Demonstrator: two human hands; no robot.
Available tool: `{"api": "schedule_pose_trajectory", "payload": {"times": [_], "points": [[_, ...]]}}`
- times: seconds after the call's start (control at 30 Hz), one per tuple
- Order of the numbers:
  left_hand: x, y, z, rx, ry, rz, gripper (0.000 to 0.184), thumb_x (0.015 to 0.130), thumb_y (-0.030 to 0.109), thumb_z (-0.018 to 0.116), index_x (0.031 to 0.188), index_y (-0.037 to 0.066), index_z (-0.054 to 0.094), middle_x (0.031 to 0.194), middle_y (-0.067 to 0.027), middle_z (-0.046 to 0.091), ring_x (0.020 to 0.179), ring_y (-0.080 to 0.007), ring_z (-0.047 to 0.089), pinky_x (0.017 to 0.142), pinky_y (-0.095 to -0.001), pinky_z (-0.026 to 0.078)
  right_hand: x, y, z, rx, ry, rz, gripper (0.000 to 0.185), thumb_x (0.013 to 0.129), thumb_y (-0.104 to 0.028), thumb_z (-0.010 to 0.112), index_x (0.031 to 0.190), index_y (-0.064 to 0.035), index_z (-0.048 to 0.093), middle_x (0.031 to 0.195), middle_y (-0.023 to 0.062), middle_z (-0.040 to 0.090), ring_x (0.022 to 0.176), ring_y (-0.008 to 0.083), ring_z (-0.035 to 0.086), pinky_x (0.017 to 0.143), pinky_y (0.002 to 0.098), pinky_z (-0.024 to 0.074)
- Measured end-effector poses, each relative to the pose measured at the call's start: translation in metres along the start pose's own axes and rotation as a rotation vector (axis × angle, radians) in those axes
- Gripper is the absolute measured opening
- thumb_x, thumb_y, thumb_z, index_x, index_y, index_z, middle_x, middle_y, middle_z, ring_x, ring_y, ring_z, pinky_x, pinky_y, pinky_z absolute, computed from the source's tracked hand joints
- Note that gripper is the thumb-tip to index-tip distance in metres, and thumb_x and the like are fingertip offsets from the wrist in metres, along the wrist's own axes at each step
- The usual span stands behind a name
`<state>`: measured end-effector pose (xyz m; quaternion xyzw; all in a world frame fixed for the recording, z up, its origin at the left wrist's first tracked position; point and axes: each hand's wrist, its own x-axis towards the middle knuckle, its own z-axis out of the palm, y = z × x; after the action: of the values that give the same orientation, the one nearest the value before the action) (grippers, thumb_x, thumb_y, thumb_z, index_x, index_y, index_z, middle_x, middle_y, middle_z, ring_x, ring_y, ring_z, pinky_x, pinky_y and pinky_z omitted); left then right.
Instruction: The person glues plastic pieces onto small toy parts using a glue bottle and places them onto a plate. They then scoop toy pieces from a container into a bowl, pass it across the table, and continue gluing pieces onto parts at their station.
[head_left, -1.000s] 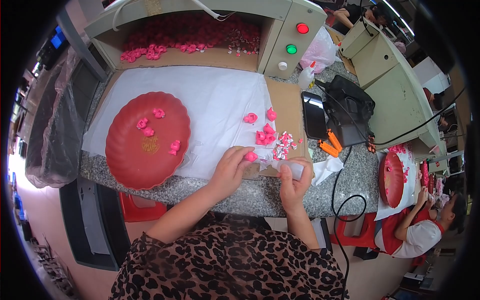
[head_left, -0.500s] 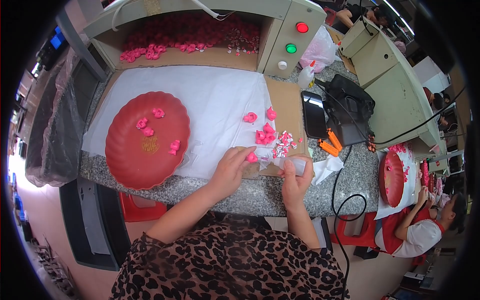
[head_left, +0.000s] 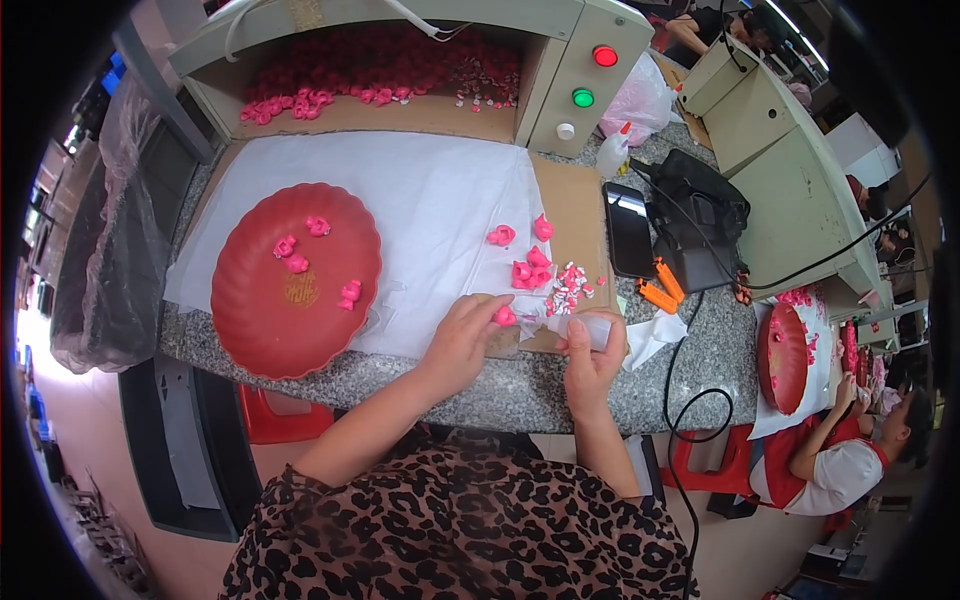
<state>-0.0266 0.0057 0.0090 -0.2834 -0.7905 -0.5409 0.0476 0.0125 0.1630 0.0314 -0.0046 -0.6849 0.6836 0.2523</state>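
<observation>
My left hand (head_left: 462,340) pinches a small pink figurine (head_left: 504,316) above the front edge of the white sheet. In my right hand (head_left: 590,362) is a translucent squeeze bottle (head_left: 588,330), its narrow tip pointing left at the figurine; whether they touch I cannot tell. Just beyond the hands lie several loose pink figurines (head_left: 530,270) and a pile of tiny white-and-pink pieces (head_left: 570,288). To the left, a red scalloped plate (head_left: 330,340) holds several more figurines (head_left: 350,294).
A machine with a red and a green button (head_left: 583,97) stands behind, many pink pieces inside. On the right are a phone (head_left: 627,230), a black bag (head_left: 700,205), orange clips (head_left: 657,295), a tissue (head_left: 655,337) and a cable (head_left: 668,400). A co-worker (head_left: 840,460) sits at far right.
My hands, the pink figurine and the bottle stay almost exactly in place. The co-worker at far right has shifted slightly.
</observation>
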Motion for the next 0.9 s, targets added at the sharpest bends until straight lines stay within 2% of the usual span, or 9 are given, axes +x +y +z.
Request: {"api": "schedule_pose_trajectory", "payload": {"times": [0.27,0.37,0.4,0.47,0.53,0.6,0.73,0.83,0.9], "points": [[0.000,0.001,0.000,0.008,-0.001,-0.004,0.034,0.074,-0.004,0.048,0.108,0.001,0.047,0.092,-0.0142,0.050,0.085,-0.0281,0.047,0.075,-0.0321,0.039,0.000,0.003,-0.002,0.019,0.010,0.011,0.013,0.081,-0.009,0.051,0.083,-0.0018,0.041,0.074,0.0056,0.047,0.053,0.0090,0.046,0.046,0.0192,0.0362],[-0.001,-0.003,0.003,-0.059,0.022,-0.032,0.029,0.075,-0.002,0.050,0.103,0.001,0.048,0.092,-0.0130,0.050,0.082,-0.0251,0.049,0.073,-0.0308,0.040,0.004,0.009,-0.009,0.220,0.082,0.150,0.014,0.081,-0.011,0.053,0.085,-0.0015,0.043,0.077,0.0069,0.051,0.054,0.0097,0.047,0.046,0.0196,0.0383],[-0.001,-0.002,0.003,-0.060,0.022,-0.028,0.029,0.075,-0.002,0.050,0.103,0.001,0.048,0.092,-0.0130,0.050,0.082,-0.0251,0.049,0.073,-0.0308,0.040,0.008,0.008,-0.011,0.430,0.120,0.263,0.017,0.081,-0.012,0.054,0.089,-0.0012,0.043,0.080,0.0078,0.052,0.057,0.0107,0.050,0.048,0.0193,0.0406],[-0.001,0.000,0.002,-0.182,0.019,-0.135,0.025,0.073,0.001,0.058,0.096,0.000,0.048,0.093,-0.0105,0.050,0.084,-0.0180,0.051,0.072,-0.0261,0.042,0.013,0.008,-0.019,0.637,0.163,0.368,0.020,0.081,-0.014,0.055,0.092,-0.0009,0.044,0.083,0.0087,0.054,0.061,0.0116,0.053,0.050,0.0190,0.0429],[-0.001,-0.003,0.004,-0.179,0.042,-0.121,0.025,0.072,0.001,0.060,0.093,0.000,0.046,0.093,-0.0101,0.050,0.083,-0.0167,0.051,0.072,-0.0260,0.042,0.016,0.009,-0.030,0.925,0.177,0.564,0.020,0.081,-0.012,0.053,0.096,-0.0005,0.044,0.091,0.0093,0.055,0.074,0.0161,0.055,0.057,0.0218,0.0454],[-0.002,-0.004,0.005,-0.176,0.064,-0.109,0.026,0.070,0.002,0.062,0.089,0.001,0.044,0.093,-0.0096,0.050,0.082,-0.0155,0.050,0.072,-0.0259,0.042,0.014,0.006,-0.037,0.919,0.119,0.543,0.026,0.079,-0.012,0.056,0.099,-0.0005,0.044,0.092,0.0087,0.055,0.079,0.0163,0.056,0.059,0.0214,0.0461],[-0.004,-0.008,0.007,-0.223,0.064,-0.195,0.025,0.071,0.003,0.063,0.085,0.002,0.043,0.090,-0.0064,0.051,0.077,-0.0103,0.049,0.067,-0.0229,0.042,0.010,0.004,-0.054,0.572,0.000,0.491,0.036,0.076,-0.014,0.060,0.104,-0.0002,0.043,0.093,0.0080,0.055,0.072,0.0131,0.056,0.055,0.0178,0.0445],[-0.004,-0.006,0.010,-0.406,0.114,-0.226,0.023,0.072,0.001,0.062,0.084,0.002,0.042,0.087,-0.0047,0.051,0.071,-0.0077,0.049,0.063,-0.0206,0.044,0.009,0.006,-0.071,0.646,-0.053,0.555,0.034,0.078,-0.017,0.058,0.104,0.0001,0.044,0.090,0.0078,0.055,0.067,0.0139,0.055,0.054,0.0218,0.0454],[-0.004,-0.002,0.011,-0.550,0.142,-0.222,0.023,0.072,-0.001,0.061,0.085,0.002,0.042,0.088,-0.0044,0.051,0.072,-0.0069,0.049,0.064,-0.0199,0.044,0.006,0.010,-0.078,0.917,-0.019,0.766,0.035,0.079,-0.020,0.056,0.105,0.0003,0.043,0.089,0.0075,0.055,0.065,0.0140,0.054,0.053,0.0237,0.0459]]}}
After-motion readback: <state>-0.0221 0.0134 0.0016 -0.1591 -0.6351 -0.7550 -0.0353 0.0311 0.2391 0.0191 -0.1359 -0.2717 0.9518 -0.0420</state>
